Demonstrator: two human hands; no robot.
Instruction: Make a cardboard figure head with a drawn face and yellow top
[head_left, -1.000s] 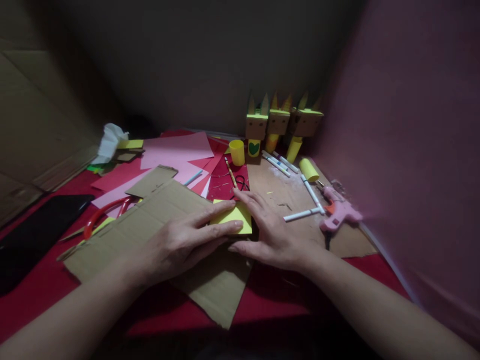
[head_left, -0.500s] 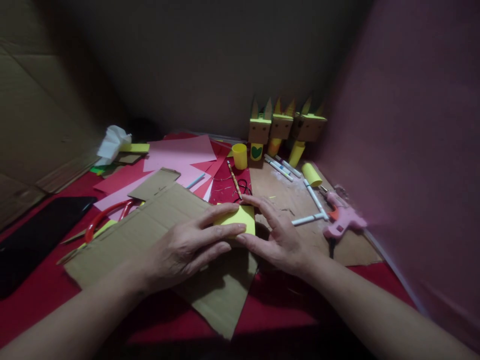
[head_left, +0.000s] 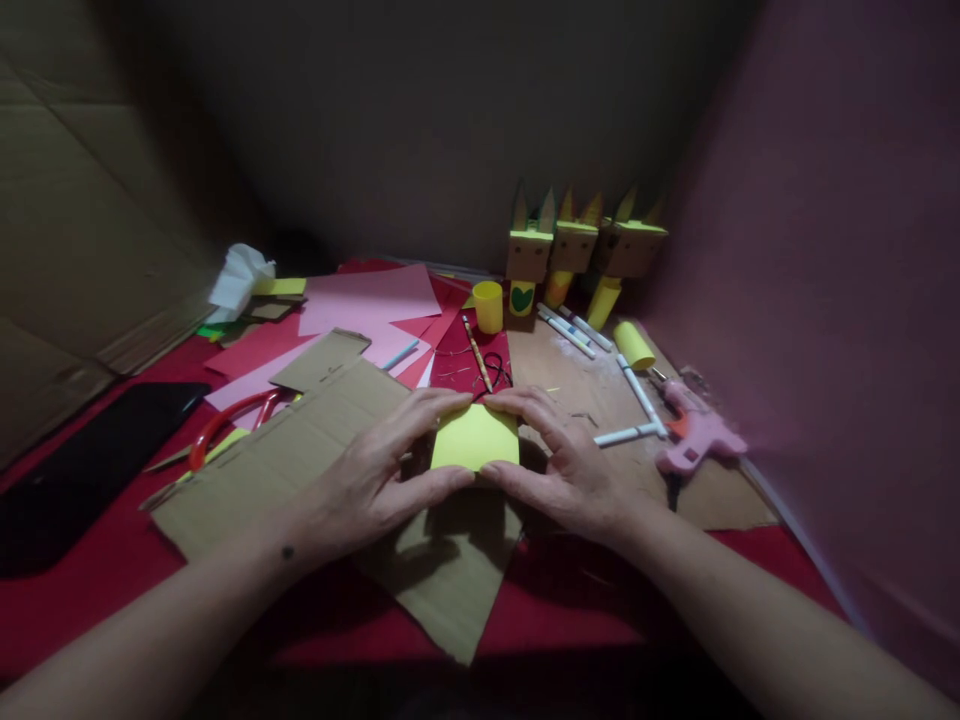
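Yellow card square (head_left: pixel 476 438): held between both hands, over the near right part of a corrugated cardboard sheet (head_left: pixel 281 470); contact with the sheet cannot be told. Left hand (head_left: pixel 375 475): curved, pinching the square, fingertips at the far edge, thumb at the near edge. Right hand (head_left: pixel 574 470): same grip, mirrored; the 2 thumb tips lie just beside each other. Shadows of the hands fall on the sheet.

Beyond the hands: pencil (head_left: pixel 478 355), then an upright yellow tube (head_left: pixel 488 310). Right of these, 3 box-headed figures (head_left: pixel 528 258) with pointed ears; the leftmost bears a green heart (head_left: pixel 523 299). On a brown board (head_left: pixel 720 500) at right: white markers (head_left: pixel 626 435), pink glue gun (head_left: pixel 697 430) and 1 yellow tube on its side. At left: pink paper (head_left: pixel 367 297), red handle (head_left: pixel 214 425) partly hidden by the sheet, black flat device (head_left: pixel 97 470). Red cloth (head_left: pixel 585 610) underneath.
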